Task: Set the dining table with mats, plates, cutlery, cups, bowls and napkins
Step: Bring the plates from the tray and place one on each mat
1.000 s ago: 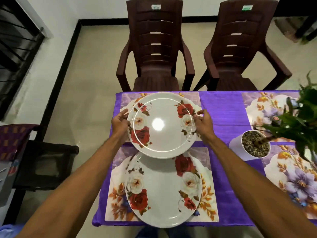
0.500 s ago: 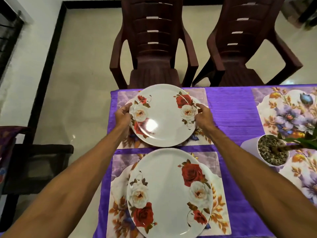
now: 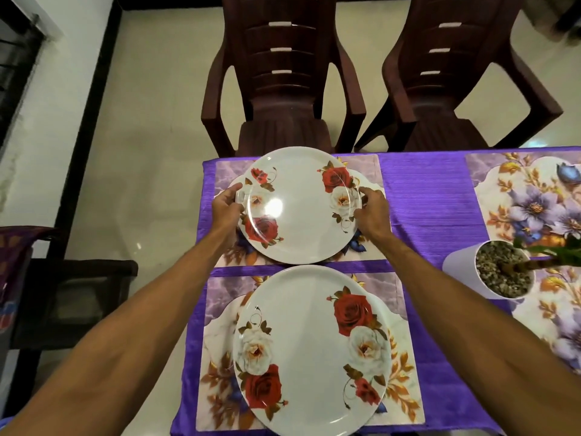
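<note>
**Head view.** A dining table (image 3: 421,196) under a purple cloth, with two brown plastic chairs (image 3: 283,89) drawn up at its far side. Four floral mats show: a near mat (image 3: 220,309) and a far mat (image 3: 367,166) on the left, and two further mats (image 3: 518,199) at the right, partly cut by the frame edge.

A near plate (image 3: 311,350), white with red and white roses, lies on the near mat. A far plate (image 3: 301,209) of the same pattern sits over the far mat and hides most of it. Whether it already rests flat or is held just clear cannot be told. A white pot (image 3: 500,272) of pebbles with a green plant stands at the right, well apart from both plates.

The left hand (image 3: 224,206) grips the far plate's left rim, thumb on top. The right hand (image 3: 371,212) curls on the right rim.

**Judged stage:** plate placement at the second setting — no cutlery, cups, bowls or napkins are in view.

**Risks:**
- The two plates' facing edges lie just beside each other, so a pull toward the body could knock rim on rim.
- Fingers caught under the rim could drag the far mat askew on release.
- An uneven letting-go — one hand first — could drop the glossy plate or slide it toward the table's far edge.
</note>
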The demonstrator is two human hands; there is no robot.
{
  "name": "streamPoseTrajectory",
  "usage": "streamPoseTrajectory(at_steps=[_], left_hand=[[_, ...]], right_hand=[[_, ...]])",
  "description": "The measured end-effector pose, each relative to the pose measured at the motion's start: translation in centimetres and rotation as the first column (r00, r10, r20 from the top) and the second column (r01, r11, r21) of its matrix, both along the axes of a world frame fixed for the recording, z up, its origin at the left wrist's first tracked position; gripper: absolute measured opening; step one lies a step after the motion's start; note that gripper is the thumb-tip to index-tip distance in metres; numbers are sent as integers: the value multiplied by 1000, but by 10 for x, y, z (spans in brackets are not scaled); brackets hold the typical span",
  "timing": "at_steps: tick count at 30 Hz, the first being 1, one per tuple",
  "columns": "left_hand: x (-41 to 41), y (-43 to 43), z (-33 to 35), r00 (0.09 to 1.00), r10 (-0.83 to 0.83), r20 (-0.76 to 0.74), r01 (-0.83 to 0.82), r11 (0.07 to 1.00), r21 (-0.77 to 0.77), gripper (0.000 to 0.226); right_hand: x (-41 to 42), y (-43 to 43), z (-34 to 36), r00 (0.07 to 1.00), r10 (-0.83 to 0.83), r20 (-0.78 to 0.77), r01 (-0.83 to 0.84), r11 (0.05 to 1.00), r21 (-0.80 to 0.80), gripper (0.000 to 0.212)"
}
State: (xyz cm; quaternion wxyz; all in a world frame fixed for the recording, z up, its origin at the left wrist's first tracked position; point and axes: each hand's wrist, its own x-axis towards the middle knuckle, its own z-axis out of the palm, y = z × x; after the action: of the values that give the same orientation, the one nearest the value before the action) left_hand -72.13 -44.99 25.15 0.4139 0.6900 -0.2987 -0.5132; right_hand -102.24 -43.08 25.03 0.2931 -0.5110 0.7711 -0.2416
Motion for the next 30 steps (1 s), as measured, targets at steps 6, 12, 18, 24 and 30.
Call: streamPoseTrajectory(at_steps=[6,12,18,24,30], left_hand=[[3,2,-1,998,-65,13,65,998,-18,51],[-1,35,12,974,-26,226,41,997,-61,46],[-16,109,44,942,-20,334,72,987,-145,36],[-29,206,56,909,-81,408,167,970,-179,34],[-15,295,19,800,-152,580,218,975,-46,40]], right_hand=[[-5,3,-5,999,-14,34,14,1000,3,33],[-5,34,12,1000,-11,5,11,999,-36,40],[-5,97,33,998,25,58,-15,986,-165,32],[-4,183,36,989,97,110,-82,987,-140,29],[-5,256,16,982,156,-101,-152,987,49,36]])
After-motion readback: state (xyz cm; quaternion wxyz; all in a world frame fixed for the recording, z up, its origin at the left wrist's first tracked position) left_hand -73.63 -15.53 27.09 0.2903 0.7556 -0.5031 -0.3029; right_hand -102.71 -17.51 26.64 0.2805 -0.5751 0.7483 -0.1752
